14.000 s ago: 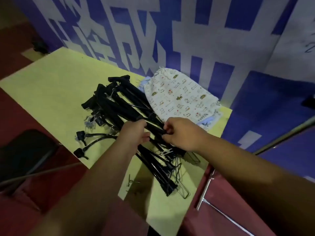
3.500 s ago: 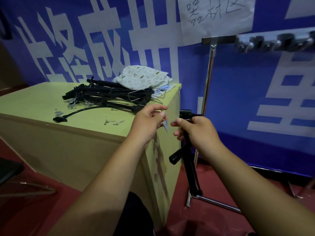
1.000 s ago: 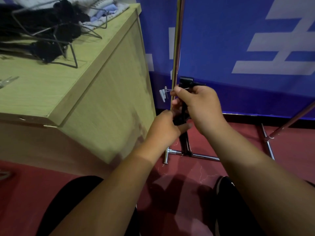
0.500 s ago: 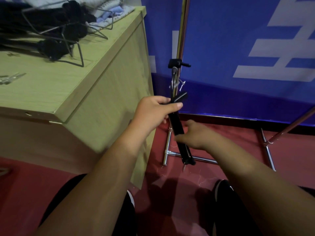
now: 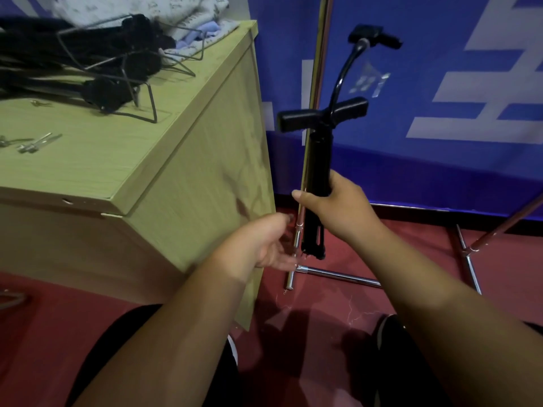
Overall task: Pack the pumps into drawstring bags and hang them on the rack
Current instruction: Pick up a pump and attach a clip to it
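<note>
A black pump stands upright in front of me, off the table's right end. My right hand is shut around its barrel. Its T-handle sits above my fist, and the hose curves up to a black head. A small clear packet dangles beside the hose. My left hand hangs lower, fingers apart, next to the pump's folded foot. Several more black pumps lie piled on the table, with patterned drawstring bags behind them.
The light wooden table fills the left. The rack's chrome upright rises just behind the held pump; its base bars lie on the red floor. A blue banner backs the scene. Small metal parts lie on the table.
My left hand has let go of the pump's upper barrel and dropped to its foot. My right hand has moved up to grip the barrel, and the pump sits more upright.
</note>
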`<state>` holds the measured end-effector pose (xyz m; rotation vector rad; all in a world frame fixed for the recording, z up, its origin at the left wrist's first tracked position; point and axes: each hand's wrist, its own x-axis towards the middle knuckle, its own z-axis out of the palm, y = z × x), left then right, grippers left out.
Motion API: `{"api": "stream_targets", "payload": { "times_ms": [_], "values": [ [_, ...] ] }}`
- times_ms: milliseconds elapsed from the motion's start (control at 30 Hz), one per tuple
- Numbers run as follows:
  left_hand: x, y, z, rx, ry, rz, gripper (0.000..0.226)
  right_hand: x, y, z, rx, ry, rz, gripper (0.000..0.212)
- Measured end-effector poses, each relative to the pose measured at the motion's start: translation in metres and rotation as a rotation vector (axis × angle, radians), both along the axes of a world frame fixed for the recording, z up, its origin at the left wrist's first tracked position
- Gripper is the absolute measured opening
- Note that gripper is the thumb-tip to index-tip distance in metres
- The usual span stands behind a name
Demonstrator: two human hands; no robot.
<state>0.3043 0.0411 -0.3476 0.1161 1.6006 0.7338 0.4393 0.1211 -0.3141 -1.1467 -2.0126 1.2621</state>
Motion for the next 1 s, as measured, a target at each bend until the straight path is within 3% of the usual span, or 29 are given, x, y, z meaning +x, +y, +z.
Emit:
{"api": "stream_targets", "payload": {
  "times_ms": [67,133,267,300,500,667,1000],
  "values": [
    [-0.003,0.002,-0.012,-0.042,-0.068,-0.008,0.068,-0.001,-0.003,0.007,0.004,0.048,-0.017,0.022],
    [-0.006,0.005,-0.019,0.005,-0.082,0.07,0.07,-0.003,-0.006,0.013,-0.004,0.101,-0.031,0.021],
    [-0.013,0.009,-0.028,0.155,-0.04,0.305,0.018,-0.003,-0.008,0.019,0.014,0.144,-0.038,0.02],
    [-0.015,0.009,-0.03,0.17,-0.003,0.338,0.013,-0.003,-0.008,0.02,0.022,0.145,-0.033,0.021],
    [-0.006,0.007,-0.021,0.399,0.126,0.265,0.027,-0.003,-0.005,0.014,0.023,0.135,-0.056,0.029],
    [0.01,0.001,-0.015,0.534,0.283,0.165,0.017,-0.003,0.001,0.005,0.043,0.065,-0.048,0.039],
    [0.007,-0.011,0.006,0.643,0.295,0.311,0.024,-0.007,0.0,0.021,0.079,0.015,0.108,0.047]
  ]
}}
